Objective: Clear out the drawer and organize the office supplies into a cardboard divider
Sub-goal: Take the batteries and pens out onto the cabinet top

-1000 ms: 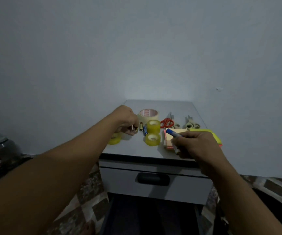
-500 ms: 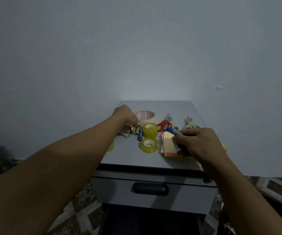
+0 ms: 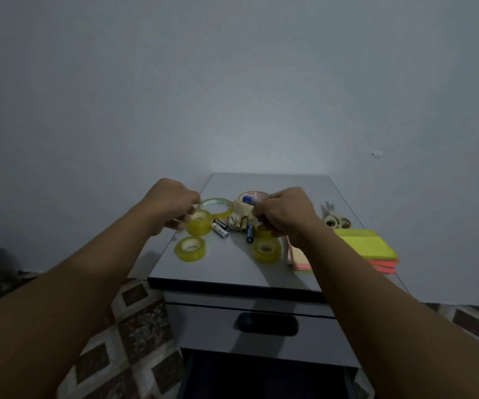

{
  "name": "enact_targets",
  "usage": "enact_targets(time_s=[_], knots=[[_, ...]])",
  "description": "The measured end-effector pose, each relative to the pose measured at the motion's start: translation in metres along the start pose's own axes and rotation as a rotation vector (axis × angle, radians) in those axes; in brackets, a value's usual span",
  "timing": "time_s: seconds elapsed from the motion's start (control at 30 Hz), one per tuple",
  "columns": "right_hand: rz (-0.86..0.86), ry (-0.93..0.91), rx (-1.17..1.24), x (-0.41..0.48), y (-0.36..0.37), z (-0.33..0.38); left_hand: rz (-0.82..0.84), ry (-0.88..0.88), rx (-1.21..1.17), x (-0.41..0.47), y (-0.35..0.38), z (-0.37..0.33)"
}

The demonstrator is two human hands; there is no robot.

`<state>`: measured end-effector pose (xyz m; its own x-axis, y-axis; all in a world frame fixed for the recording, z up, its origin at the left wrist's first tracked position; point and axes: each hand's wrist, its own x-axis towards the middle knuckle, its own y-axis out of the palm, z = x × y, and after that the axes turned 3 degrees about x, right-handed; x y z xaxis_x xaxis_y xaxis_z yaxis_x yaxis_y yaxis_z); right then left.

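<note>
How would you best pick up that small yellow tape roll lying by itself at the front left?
Come from straight above and pinch the tape roll across its outer wall. It lies flat, hole up, with bare cabinet top all around, so fingers should fit on both sides.

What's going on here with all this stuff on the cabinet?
A person is sorting office supplies on top of a grey cabinet. The right hand holds a blue-capped marker near the batteries; the left hand is at a yellow tape roll, grip unclear. More tape rolls, scissors and sticky notes lie around. No divider shows.
</note>
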<state>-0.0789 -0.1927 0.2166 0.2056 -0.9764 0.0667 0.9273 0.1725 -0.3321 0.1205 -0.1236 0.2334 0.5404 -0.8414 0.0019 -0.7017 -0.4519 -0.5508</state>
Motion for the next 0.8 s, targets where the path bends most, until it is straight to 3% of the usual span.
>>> enact_targets(time_s=[0.37,0.6,0.8], knots=[[0.07,0.043,-0.178,0.017,0.085,-0.007,0.087,-0.164,-0.103,-0.016,-0.005,0.051],[-0.035,-0.018,-0.283,0.012,0.076,-0.005,0.088,-0.162,-0.155,-0.018,-0.005,0.054],[0.01,-0.081,-0.509,0.011,0.055,0.0,0.1,-0.164,-0.163,-0.025,-0.005,0.048]])
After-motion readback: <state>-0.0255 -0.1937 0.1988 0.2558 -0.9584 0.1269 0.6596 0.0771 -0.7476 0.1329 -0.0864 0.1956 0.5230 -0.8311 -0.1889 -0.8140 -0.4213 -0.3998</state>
